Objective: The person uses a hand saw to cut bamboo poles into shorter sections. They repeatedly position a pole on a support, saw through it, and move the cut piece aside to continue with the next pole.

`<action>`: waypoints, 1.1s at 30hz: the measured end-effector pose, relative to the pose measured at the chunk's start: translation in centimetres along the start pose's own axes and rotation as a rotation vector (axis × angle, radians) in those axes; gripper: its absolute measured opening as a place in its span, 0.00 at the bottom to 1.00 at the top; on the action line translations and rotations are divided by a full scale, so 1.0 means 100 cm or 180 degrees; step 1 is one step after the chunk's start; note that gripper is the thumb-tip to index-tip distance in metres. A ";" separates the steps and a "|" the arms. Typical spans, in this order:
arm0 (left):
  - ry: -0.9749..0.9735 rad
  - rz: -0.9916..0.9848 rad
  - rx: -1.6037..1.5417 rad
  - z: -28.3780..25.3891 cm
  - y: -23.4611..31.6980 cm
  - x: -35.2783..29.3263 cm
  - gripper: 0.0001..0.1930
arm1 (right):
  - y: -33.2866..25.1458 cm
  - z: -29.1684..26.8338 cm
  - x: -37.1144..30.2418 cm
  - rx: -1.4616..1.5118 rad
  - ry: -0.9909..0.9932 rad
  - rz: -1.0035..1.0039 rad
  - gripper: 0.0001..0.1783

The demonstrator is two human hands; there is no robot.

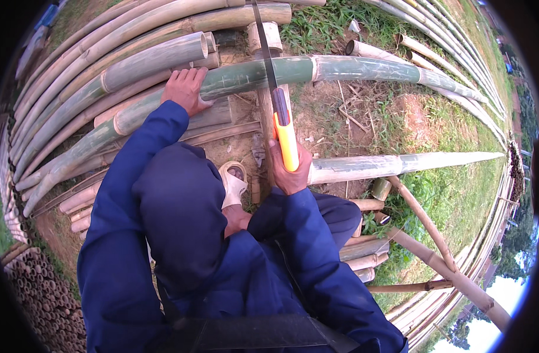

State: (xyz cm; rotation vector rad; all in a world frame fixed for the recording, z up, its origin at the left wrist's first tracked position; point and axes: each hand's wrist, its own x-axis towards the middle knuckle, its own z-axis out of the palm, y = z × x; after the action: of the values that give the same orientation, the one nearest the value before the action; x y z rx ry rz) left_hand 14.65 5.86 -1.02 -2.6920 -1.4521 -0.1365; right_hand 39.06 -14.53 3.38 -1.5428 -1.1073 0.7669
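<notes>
ahead of right hand's (299,180) grip: saw (280,106), green pole (363,69) block | right of it: pale pole (363,167) blocks | between 2 poles: open ground (328,120) | beyond left hand's (185,90) grip: stacked poles (157,60)

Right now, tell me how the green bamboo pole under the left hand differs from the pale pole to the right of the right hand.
The green pole is mostly green; the pale pole is whitish.
The left hand lies over the green pole; the pale pole has no left hand on it.
The green pole shows on both sides of the saw; the pale pole shows only to its right.
Both are bamboo with ringed joints.
</notes>
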 end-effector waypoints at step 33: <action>-0.0118 -0.0148 -0.0022 0.006 0.004 -0.013 0.46 | -0.028 -0.036 -0.080 0.0015 -0.0056 0.0529 0.06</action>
State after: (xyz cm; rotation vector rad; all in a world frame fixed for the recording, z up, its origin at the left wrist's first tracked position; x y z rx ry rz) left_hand 14.26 4.65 -1.76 -2.6810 -1.5280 -0.0949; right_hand 38.58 -23.25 6.49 -1.6415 -0.9980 0.8958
